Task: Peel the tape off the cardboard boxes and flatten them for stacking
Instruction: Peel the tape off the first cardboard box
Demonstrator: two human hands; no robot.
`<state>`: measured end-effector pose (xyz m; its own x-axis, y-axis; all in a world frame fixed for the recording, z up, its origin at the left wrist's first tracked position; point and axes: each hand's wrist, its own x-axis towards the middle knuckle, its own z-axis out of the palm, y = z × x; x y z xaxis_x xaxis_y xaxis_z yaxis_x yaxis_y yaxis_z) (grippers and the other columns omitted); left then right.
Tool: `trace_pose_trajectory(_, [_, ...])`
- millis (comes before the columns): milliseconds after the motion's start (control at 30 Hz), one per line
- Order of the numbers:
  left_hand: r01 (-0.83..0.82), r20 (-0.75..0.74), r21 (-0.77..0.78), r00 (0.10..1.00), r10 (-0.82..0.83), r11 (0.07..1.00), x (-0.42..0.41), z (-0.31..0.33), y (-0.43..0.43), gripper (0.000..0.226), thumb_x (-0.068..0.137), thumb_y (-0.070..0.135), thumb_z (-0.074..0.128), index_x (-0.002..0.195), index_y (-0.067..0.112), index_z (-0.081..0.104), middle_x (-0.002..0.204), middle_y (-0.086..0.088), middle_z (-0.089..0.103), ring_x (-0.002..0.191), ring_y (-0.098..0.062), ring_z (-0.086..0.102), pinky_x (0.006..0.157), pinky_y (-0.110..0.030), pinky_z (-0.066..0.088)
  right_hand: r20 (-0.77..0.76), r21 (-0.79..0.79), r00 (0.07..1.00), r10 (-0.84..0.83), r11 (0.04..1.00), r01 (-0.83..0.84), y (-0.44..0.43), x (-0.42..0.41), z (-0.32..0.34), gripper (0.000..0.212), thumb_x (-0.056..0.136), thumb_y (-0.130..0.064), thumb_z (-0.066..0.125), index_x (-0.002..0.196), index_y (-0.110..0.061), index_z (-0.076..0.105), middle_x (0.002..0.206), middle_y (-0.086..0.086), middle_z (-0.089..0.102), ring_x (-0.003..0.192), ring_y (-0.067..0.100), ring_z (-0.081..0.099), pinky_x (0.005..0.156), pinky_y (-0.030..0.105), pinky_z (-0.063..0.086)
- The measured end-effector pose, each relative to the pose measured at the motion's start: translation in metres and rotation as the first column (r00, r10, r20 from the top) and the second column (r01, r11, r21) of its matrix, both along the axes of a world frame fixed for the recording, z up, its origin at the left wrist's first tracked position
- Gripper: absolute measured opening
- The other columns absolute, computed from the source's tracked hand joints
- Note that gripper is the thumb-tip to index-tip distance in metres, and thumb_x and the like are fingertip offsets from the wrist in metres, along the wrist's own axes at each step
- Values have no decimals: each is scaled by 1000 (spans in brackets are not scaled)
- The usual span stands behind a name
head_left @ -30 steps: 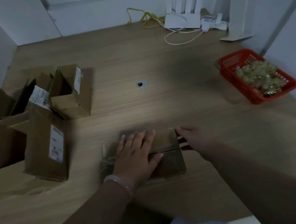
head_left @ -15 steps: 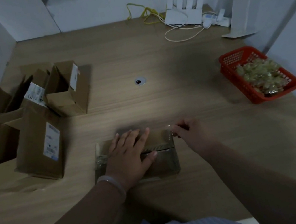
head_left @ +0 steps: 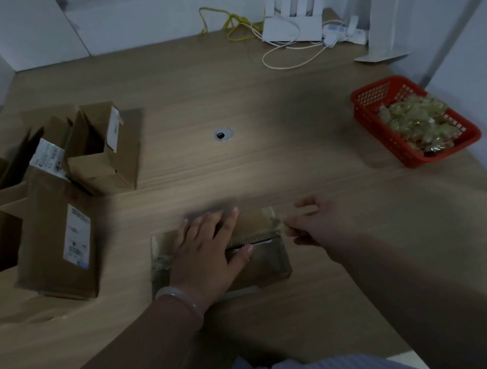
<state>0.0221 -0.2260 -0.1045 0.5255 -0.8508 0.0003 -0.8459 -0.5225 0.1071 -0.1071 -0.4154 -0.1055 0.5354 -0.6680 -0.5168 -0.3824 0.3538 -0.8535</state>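
A small taped cardboard box (head_left: 267,264) lies flat on the wooden table in front of me. My left hand (head_left: 206,253) presses down on its top with fingers spread flat. My right hand (head_left: 314,224) is just past the box's right edge and pinches the lifted end of a clear tape strip (head_left: 274,218) that still clings to the box top. A strip of bare cardboard shows along the seam where tape has come away.
Several open cardboard boxes (head_left: 54,241) with white labels stand at the left. A red basket (head_left: 371,95) of crumpled tape sits at the right. A white router (head_left: 294,23) with cables lies at the back, and a cable hole (head_left: 223,133) is mid-table.
My right hand has moved right, away from the box edge, drawing the tape end off with it. My left hand has stayed pressed on the box.
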Motion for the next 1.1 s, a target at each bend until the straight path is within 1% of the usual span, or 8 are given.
trace_pose_trajectory(167, [-13,6,-14,1000,13,1000,-1,1,0,71,86,69,22,147,34,26,139,4,44,130,-21,35,114,-41,17,-208,-369,958,197,891,-263,11,-3,-8,17,89,-27,64,75,-18,70,74,2,71,72,16,69,70,38,57])
trace_pose_trajectory(300, [-19,0,-3,1000,19,1000,-1,0,0,73,84,71,16,149,37,17,142,6,38,133,-20,29,116,-40,13,-138,-564,961,239,779,-274,21,-12,-7,4,80,-21,76,80,-17,75,65,-22,60,64,-14,58,62,9,43])
trace_pose_trajectory(467, [-12,-5,-8,1000,12,1000,0,1,0,74,84,71,14,149,37,16,143,7,36,134,-18,27,117,-39,10,-301,-653,917,262,644,-398,25,-16,9,10,87,-23,67,78,-18,68,73,-3,64,72,15,58,64,27,41])
trace_pose_trajectory(600, [-11,-8,-13,1000,11,1000,-1,1,1,73,84,71,13,149,37,14,143,6,36,134,-19,26,117,-39,10,-295,-696,913,281,591,-407,29,-20,18,15,88,-22,64,73,-22,63,72,-2,67,67,12,57,62,26,41])
trace_pose_trajectory(700, [-16,-5,-5,1000,16,1000,-2,2,0,74,83,71,11,149,38,14,143,7,35,134,-18,26,117,-40,11,-186,-623,934,306,698,-353,30,-24,19,20,88,-16,64,70,-23,59,62,-7,64,60,1,57,57,13,41])
trace_pose_trajectory(867, [-17,-2,-10,1000,17,1000,-2,3,-1,74,82,71,13,148,37,18,142,7,38,133,-18,30,116,-41,15,102,-225,987,125,969,-99,33,-23,17,15,88,-10,67,77,-19,70,61,-3,68,60,13,65,63,31,59])
trace_pose_trajectory(967, [-20,-5,-24,1000,20,1000,-2,3,-1,74,82,71,15,148,37,21,142,5,40,131,-20,32,115,-42,16,117,16,992,-56,998,54,32,-22,19,12,92,-16,63,99,-8,70,77,2,70,61,12,68,57,28,58])
trace_pose_trajectory(1100, [-21,-5,-25,1000,20,999,-2,2,-1,73,83,71,14,148,38,19,142,6,40,132,-19,31,116,-41,15,60,168,994,-92,982,80,38,-28,20,27,97,-27,54,84,-9,69,80,6,71,70,14,70,64,33,57])
